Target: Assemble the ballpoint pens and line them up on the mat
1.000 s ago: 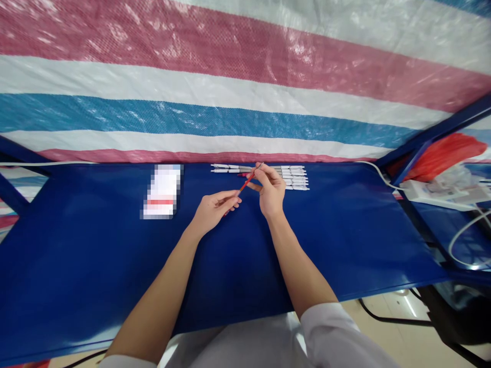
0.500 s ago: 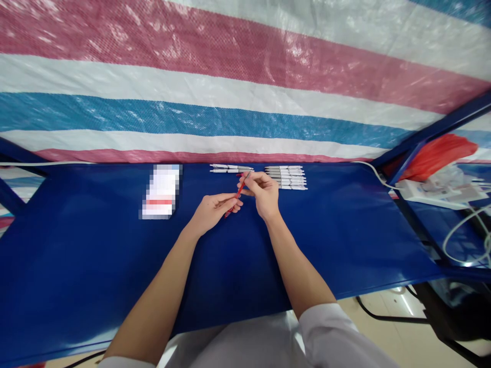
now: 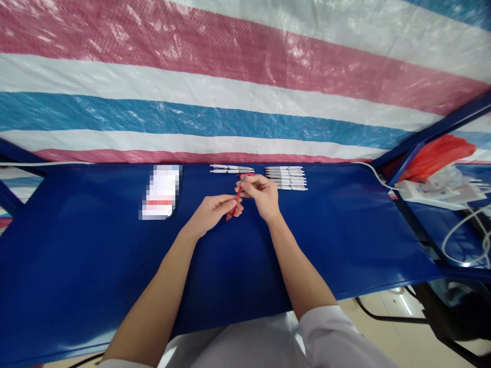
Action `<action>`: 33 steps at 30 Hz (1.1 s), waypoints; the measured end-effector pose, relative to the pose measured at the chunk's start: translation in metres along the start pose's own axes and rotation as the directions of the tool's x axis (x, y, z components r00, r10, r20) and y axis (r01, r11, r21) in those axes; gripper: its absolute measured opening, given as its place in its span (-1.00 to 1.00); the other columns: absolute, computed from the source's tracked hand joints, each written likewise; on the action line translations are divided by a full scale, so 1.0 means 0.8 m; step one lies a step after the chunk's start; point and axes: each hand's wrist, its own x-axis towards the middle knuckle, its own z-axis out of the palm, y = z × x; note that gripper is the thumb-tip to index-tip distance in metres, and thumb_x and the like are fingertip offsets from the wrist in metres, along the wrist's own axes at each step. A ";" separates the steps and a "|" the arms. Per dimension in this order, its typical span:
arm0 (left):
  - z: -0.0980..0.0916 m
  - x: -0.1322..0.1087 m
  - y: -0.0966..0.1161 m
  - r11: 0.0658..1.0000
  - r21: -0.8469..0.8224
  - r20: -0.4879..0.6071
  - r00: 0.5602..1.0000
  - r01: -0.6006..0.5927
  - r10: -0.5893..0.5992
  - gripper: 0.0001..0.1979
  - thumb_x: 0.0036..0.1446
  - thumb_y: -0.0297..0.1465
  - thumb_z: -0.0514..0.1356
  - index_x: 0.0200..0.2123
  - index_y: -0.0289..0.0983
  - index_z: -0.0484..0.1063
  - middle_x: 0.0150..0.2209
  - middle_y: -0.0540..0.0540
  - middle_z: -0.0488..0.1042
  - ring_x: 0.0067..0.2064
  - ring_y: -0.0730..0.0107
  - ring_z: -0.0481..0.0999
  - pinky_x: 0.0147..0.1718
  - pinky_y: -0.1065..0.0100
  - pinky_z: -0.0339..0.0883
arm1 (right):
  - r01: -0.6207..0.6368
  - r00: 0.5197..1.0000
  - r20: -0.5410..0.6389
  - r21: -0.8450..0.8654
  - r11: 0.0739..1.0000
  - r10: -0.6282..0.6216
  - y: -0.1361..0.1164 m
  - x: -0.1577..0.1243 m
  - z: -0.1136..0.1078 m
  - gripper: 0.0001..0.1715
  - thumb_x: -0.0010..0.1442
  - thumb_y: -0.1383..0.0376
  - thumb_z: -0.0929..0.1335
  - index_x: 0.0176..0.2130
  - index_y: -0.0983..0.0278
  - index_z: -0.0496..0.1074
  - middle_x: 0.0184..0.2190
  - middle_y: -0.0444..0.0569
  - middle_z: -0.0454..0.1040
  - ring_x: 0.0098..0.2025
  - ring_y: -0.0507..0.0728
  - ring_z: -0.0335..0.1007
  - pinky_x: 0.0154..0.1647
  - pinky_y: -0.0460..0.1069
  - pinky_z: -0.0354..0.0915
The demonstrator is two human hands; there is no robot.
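Observation:
A slim red pen (image 3: 238, 193) slants between my two hands, over the middle of the blue table. My left hand (image 3: 210, 214) is closed around its lower part, thumb pressed along the barrel. At the upper end, where a small grey piece shows, the fingertips of my right hand (image 3: 264, 196) pinch it. I cannot tell whether that grey piece is loose from the barrel. Just beyond my right fingers lies another red item (image 3: 247, 174), partly hidden. Behind my hands are a few white-and-grey pens (image 3: 230, 169), and to their right a stack of several more (image 3: 287, 178).
A pixelated, phone-like flat object (image 3: 161, 193) lies left on the blue table (image 3: 95, 255). A striped plastic sheet (image 3: 230, 92) hangs behind. On the right are a white power strip (image 3: 425, 193), cables and a red plastic bag (image 3: 441, 156).
The pen has tilted slightly more upright, and its upper end has dropped a little. My right fingertips have shifted slightly down with it. Both hands keep their grip.

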 end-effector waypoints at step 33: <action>-0.018 0.009 -0.013 0.987 -0.163 -0.170 0.985 0.012 -0.040 -0.70 0.17 -0.20 0.30 -0.14 -0.29 0.58 -0.30 -0.15 0.60 -0.32 0.32 0.54 -0.42 0.34 0.34 | 0.585 0.805 0.594 -0.792 -0.175 0.002 -0.025 0.059 -0.050 -0.59 0.36 0.32 0.21 0.09 0.20 0.48 0.06 -0.04 0.56 -0.01 0.17 0.55 -0.22 -0.02 0.39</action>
